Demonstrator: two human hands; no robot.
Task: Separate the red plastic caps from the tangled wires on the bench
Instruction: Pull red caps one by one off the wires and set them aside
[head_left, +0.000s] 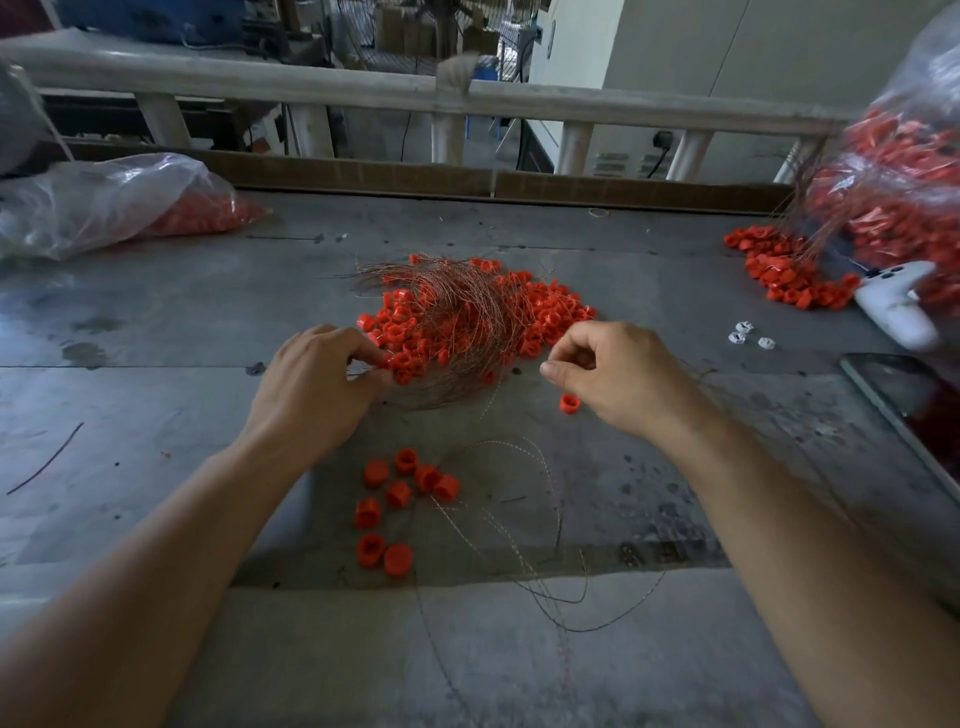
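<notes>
Head view: a person's two bare forearms reach out over a grey bench (156, 322).
Left hand (311, 384): the fingers are curled and grip the near-left edge of the tangled wires (457, 312), among the red caps (400, 332) caught in them.
Right hand (618, 379): it is just right of the tangle, with thumb and forefinger pinched together. Whether a fine strand sits between them is too thin to tell.
Freed caps (400, 499): a small cluster lies nearer the body than both hands, and a single cap (570, 403) lies just below the right thumb.
Loose wires (545, 545): thin loops trail between the forearms, next to the freed cluster.
Risk: a hard tug could likely drag the whole tangle along and scatter caps, since many strands cross one another.
Risk: freed caps are round and may roll back into the loose loops.
In the way: nothing lies between the hands and the tangle.
Far left: a clear bag (104, 202) with red caps inside.
Far right: a fuller bag (904, 182) spilling caps and wires, with a white controller (898, 306) and a dark screen (909, 405) nearer.
</notes>
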